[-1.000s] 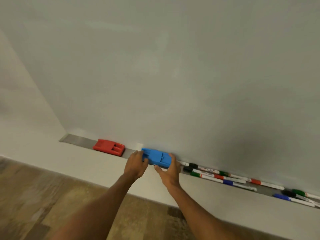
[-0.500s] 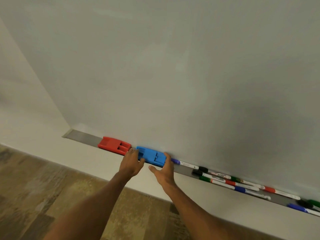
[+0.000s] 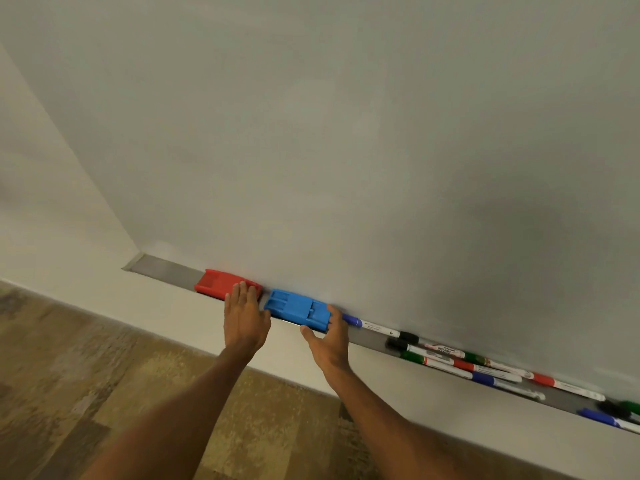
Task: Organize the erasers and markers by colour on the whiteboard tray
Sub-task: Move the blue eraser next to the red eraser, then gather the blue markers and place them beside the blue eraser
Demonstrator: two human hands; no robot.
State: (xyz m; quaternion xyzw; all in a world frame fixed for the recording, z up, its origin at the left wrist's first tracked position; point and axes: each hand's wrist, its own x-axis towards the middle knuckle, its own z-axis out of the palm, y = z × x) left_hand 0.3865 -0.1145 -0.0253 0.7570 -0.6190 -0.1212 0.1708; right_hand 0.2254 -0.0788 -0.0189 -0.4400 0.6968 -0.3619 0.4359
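A blue eraser [image 3: 297,309] lies on the grey whiteboard tray [image 3: 162,265], just right of a red eraser [image 3: 214,283]. My left hand [image 3: 244,318] is flat with straight fingers, its fingertips over the red eraser's right end. My right hand [image 3: 328,337] is open at the blue eraser's right end, fingers against it and thumb spread below. Further right on the tray lie several markers with blue [image 3: 353,320], black [image 3: 408,337], green [image 3: 412,357] and red [image 3: 463,365] caps.
The whiteboard [image 3: 346,133] fills the upper view and the wall runs below the tray. Wood-pattern floor [image 3: 86,375] lies at lower left. More markers [image 3: 620,412] sit at the far right edge of the tray.
The blue eraser has slid left along the tray towards the red one. My left hand let go of its left end and moved onto the red eraser. A blue-capped marker is now uncovered.
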